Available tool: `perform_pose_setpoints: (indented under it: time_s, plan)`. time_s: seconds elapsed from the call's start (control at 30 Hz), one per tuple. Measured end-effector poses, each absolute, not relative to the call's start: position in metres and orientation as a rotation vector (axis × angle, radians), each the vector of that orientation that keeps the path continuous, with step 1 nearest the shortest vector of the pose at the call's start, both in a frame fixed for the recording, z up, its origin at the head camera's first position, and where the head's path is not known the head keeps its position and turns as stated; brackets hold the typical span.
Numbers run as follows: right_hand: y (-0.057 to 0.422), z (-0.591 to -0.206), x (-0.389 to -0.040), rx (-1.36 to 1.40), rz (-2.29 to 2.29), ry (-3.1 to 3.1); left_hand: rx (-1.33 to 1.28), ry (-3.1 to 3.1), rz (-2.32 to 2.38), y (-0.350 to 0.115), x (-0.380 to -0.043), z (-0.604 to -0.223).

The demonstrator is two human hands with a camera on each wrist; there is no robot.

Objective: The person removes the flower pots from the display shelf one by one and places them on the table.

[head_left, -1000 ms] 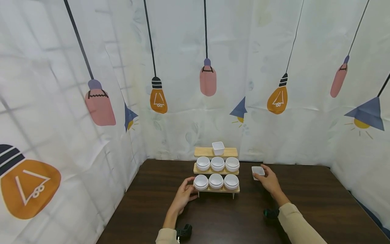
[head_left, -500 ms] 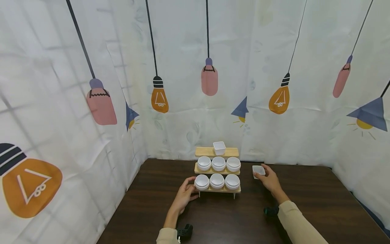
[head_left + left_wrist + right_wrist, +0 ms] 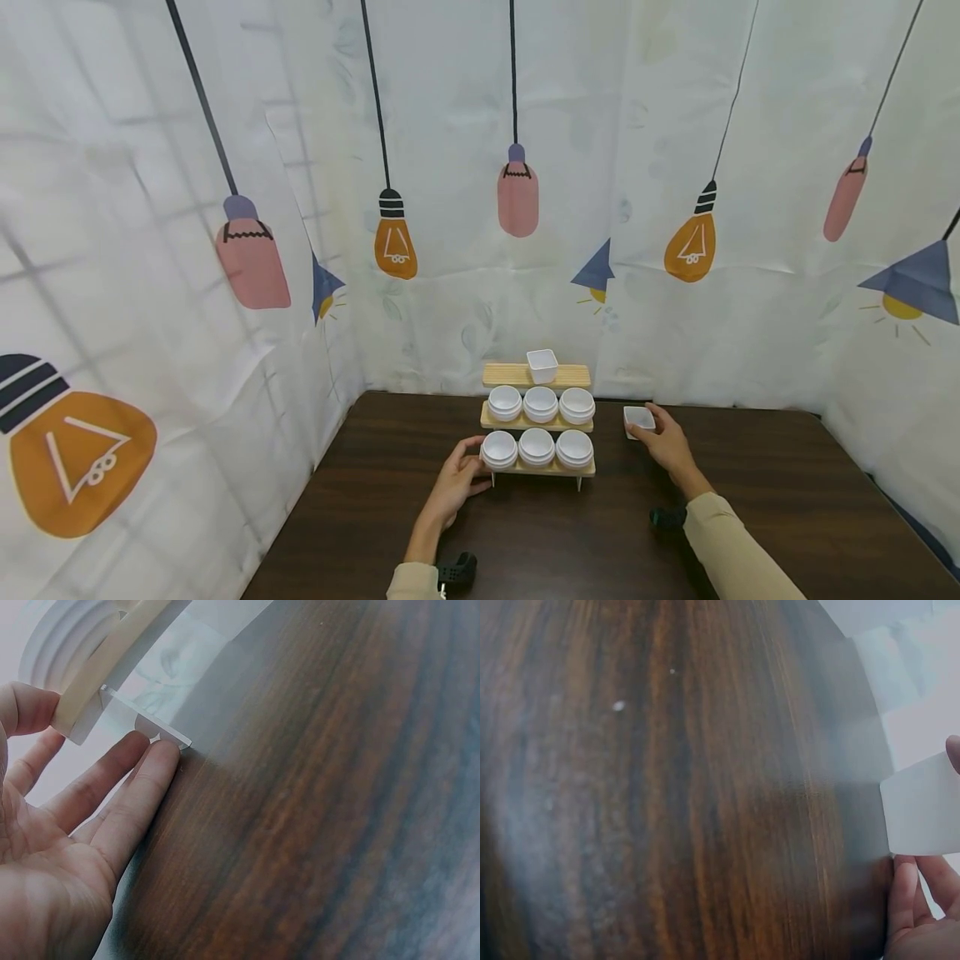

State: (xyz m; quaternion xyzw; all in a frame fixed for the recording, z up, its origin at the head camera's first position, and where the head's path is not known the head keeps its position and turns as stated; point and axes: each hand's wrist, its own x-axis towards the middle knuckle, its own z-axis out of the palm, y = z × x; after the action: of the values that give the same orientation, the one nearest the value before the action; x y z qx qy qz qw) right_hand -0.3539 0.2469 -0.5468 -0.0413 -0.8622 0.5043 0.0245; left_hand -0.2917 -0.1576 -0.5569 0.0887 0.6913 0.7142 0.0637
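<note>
A small three-tier display stand (image 3: 505, 375) with light wooden shelves stands on the dark table. Round white bowls (image 3: 537, 447) fill its lower two shelves, three to a row. One square white bowl (image 3: 542, 365) sits on the top shelf. My left hand (image 3: 452, 485) grips the left end of the lowest shelf; in the left wrist view its thumb is at the wooden edge (image 3: 90, 675) and two fingertips meet the clear leg (image 3: 154, 720). To the right of the stand, my right hand (image 3: 670, 447) holds a second square bowl (image 3: 922, 810) between thumb and fingers, close to the tabletop.
Around the dark wood table (image 3: 765, 483) hangs a white curtain (image 3: 450, 317) printed with lamps, close behind the stand. Black wrist devices sit at both wrists, the left one (image 3: 457, 570) near the front of the table.
The whole head view has shifted slightly, so everything appears a little further right. Both hands keep their holds, and the bowls keep their places on the stand.
</note>
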Motion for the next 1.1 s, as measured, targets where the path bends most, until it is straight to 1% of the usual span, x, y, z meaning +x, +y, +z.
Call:
perform_pose_setpoints:
  time_s: [1.1]
  plan:
    - [0.2459,-0.5447,-0.3614,-0.148,1.583,-2.656,0.268,2.086,2.161,-0.1573,-0.2901,-0.5549]
